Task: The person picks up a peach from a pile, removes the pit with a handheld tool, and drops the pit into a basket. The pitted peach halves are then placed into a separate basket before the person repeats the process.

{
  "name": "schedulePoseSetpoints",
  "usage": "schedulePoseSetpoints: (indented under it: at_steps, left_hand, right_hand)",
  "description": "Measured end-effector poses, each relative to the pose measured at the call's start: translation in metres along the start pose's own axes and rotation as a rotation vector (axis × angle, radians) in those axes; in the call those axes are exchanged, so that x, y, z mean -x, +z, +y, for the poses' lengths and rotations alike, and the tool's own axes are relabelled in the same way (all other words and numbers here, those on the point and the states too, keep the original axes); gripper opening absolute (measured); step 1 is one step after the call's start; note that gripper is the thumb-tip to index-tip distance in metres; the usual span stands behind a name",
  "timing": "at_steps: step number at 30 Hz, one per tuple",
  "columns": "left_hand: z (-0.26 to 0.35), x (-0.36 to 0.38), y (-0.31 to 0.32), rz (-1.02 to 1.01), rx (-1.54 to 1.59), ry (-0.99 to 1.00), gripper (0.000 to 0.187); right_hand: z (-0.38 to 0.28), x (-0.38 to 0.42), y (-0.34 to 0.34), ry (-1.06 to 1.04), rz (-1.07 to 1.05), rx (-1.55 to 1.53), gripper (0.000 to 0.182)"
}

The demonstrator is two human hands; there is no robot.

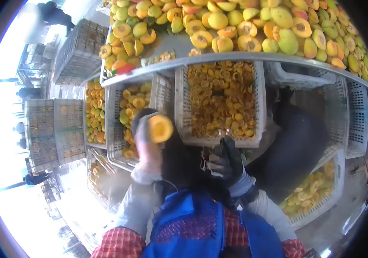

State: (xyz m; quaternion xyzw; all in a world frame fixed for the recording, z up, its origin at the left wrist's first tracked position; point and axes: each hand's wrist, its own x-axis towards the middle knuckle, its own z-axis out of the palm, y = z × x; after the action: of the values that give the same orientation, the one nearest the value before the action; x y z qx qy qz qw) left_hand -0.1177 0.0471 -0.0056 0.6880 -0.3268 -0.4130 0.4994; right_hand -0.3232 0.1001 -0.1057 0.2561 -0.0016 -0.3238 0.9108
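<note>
Orange fruit half (160,128) sits gripped in my left hand (148,148), cut side facing me. My right hand (224,161) grips a small tool (221,136) just beside it, under the white crate (218,139).

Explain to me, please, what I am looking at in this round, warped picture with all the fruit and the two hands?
It comes from one wide-angle camera worn on a person's head, looking down at their own gloved hands. The left hand holds up a halved peach, cut face toward the camera. The right hand, in a dark glove, grips a small metal tool; I cannot tell exactly which kind. Ahead, a metal table is heaped with whole and halved peaches. Below its edge stand white plastic crates, the middle crate full of halves. The blue is the person's apron.
</note>
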Motion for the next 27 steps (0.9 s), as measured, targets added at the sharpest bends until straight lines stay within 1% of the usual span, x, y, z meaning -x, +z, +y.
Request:
schedulePoseSetpoints:
  at_steps: [1, 2, 3, 4, 5, 7, 9, 10, 11, 13, 15, 16, 18, 19, 21, 22, 25, 26, 27]
  left_hand:
    - [-0.009, -0.017, -0.023, 0.127, -0.017, 0.293, 0.047]
    - [-0.009, -0.035, -0.056, 0.145, -0.027, 0.399, 0.049]
    - [-0.001, -0.072, -0.114, 0.116, -0.34, 0.389, 0.043]
    - [-0.012, -0.097, -0.139, 0.242, -0.692, 0.21, 0.046]
    - [0.016, -0.102, -0.119, 0.336, -1.539, 0.103, 0.041]
    - [0.052, -0.112, -0.076, 0.355, -1.432, 0.467, 0.036]
    - [0.074, -0.142, -0.043, 0.253, -1.158, 0.498, 0.034]
    - [0.08, -0.164, -0.024, 0.218, -1.134, 0.546, 0.033]
    - [0.086, -0.189, -0.004, 0.179, -1.109, 0.596, 0.031]
    - [0.087, -0.247, 0.027, 0.227, -1.178, 0.637, 0.038]
    - [0.097, -0.288, 0.055, 0.342, -1.294, 0.536, 0.052]
    - [0.092, -0.315, 0.058, 0.361, -1.333, 0.555, 0.055]
    - [0.097, -0.326, 0.072, 0.39, -1.413, 0.595, 0.062]
    - [0.094, -0.326, 0.079, 0.314, -1.467, 0.531, 0.062]
    - [0.087, -0.325, 0.092, 0.163, -1.573, 0.393, 0.062]
    - [0.078, -0.33, 0.088, 0.11, -1.53, 0.486, 0.061]
    - [0.082, -0.299, 0.1, -0.144, -1.628, 0.513, 0.063]
    - [0.076, -0.287, 0.103, -0.173, -1.69, 0.695, 0.061]
    - [0.074, -0.277, 0.107, -0.238, -1.65, 0.651, 0.06]
  right_hand:
    - [0.002, 0.004, 0.0, 0.015, -0.021, -0.005, 0.055]
    - [0.003, 0.006, 0.0, 0.03, -0.047, -0.004, 0.055]
    - [0.0, 0.0, 0.006, 0.051, -0.08, -0.002, 0.056]
    - [-0.001, 0.0, 0.006, 0.048, -0.054, 0.013, 0.055]
    - [-0.001, -0.003, 0.006, 0.042, -0.028, 0.025, 0.055]
    - [-0.003, -0.009, 0.006, 0.014, 0.055, 0.062, 0.053]
    - [-0.007, -0.012, 0.005, -0.016, 0.178, 0.126, 0.052]
    - [-0.008, -0.016, -0.002, -0.043, 0.279, 0.129, 0.049]
    - [-0.01, -0.018, 0.003, -0.066, 0.345, 0.198, 0.049]
    - [-0.012, -0.018, 0.021, -0.114, 0.481, 0.334, 0.048]
    - [-0.013, -0.019, 0.025, -0.164, 0.552, 0.378, 0.047]
    - [-0.014, -0.019, 0.025, -0.19, 0.589, 0.398, 0.047]
    - [-0.019, -0.021, 0.02, -0.192, 0.499, 0.351, 0.047]
    - [-0.022, -0.022, 0.018, -0.194, 0.453, 0.324, 0.046]
    - [-0.02, -0.024, 0.015, -0.227, 0.555, 0.347, 0.046]
    - [-0.02, -0.027, 0.02, -0.24, 0.604, 0.362, 0.047]
    - [-0.023, -0.028, 0.02, -0.21, 0.529, 0.36, 0.047]
    - [-0.022, -0.028, 0.023, -0.231, 0.579, 0.409, 0.047]
    - [-0.021, -0.029, 0.028, -0.254, 0.629, 0.456, 0.046]
